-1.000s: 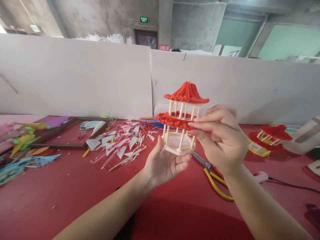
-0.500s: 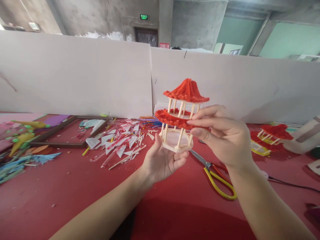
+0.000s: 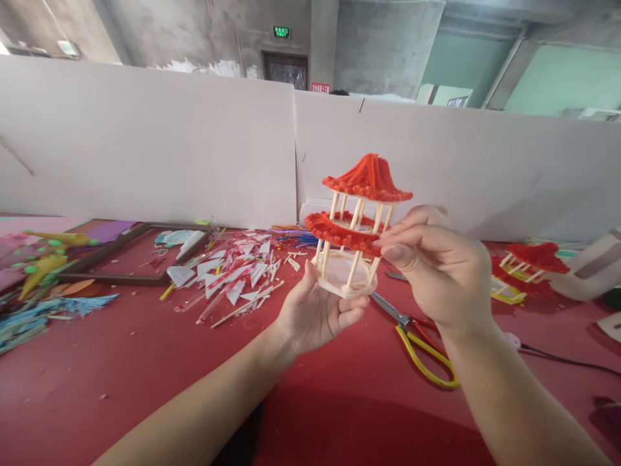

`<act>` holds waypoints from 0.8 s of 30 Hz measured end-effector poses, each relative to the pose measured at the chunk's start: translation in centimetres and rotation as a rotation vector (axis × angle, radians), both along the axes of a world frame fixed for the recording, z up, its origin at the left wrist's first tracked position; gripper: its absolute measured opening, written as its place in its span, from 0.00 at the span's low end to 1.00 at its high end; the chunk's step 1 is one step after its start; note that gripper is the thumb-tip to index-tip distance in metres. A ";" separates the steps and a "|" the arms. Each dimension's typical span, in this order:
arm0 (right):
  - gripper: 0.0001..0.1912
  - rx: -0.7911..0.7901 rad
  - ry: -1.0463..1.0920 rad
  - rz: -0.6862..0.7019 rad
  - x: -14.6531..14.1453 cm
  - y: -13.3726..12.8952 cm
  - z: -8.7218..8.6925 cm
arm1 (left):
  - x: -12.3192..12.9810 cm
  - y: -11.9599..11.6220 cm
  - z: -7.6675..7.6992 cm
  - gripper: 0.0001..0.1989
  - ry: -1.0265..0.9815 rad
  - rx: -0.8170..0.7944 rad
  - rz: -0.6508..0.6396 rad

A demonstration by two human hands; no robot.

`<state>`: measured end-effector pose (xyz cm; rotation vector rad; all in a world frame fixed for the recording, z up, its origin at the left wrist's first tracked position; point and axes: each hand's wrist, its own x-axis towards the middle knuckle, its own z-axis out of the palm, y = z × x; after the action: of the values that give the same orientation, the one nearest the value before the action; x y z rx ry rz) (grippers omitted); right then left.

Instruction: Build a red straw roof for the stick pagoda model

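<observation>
A small two-tier model pavilion (image 3: 356,223) is held up above the table, with red fuzzy roofs and pale stick pillars on a ring-shaped base. My left hand (image 3: 315,310) supports that base from below, its thumb against the near left side. The fingertips of my right hand (image 3: 436,259) pinch the right edge of the lower red roof. Below and between my hands lie scissors (image 3: 407,323) with one yellow and one red handle, their blades pointing up-left. The pavilion leans slightly to the right.
A second red-roofed pavilion (image 3: 531,262) lies tilted at the right. White and clear scraps (image 3: 237,272) with loose sticks are heaped left of centre. A brown frame (image 3: 116,279), blue strips (image 3: 48,317) and a black cord (image 3: 567,356) are on the red table (image 3: 160,382). White boards (image 3: 145,149) stand behind.
The pavilion has shifted slightly right and tilted a little more that way. Both hands still hold it, and the right fingers have moved slightly with the roof edge.
</observation>
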<state>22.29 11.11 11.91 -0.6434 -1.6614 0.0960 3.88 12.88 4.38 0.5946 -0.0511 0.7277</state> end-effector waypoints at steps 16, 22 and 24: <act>0.06 0.014 -0.019 -0.013 -0.5 -0.7 0.1 | 0.3 -0.2 -0.5 0.30 0.031 0.080 0.013; 0.03 0.110 -0.090 -0.071 -0.5 -0.7 0.0 | 0.3 -0.2 -0.2 0.29 0.012 0.080 0.020; 0.07 0.182 -0.116 -0.115 -0.6 -0.6 0.0 | 0.3 -0.2 -0.2 0.29 0.006 0.084 0.020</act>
<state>21.69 10.52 11.88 -0.6138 -1.7172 -0.1771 4.16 12.69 4.20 0.6783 -0.0708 0.7461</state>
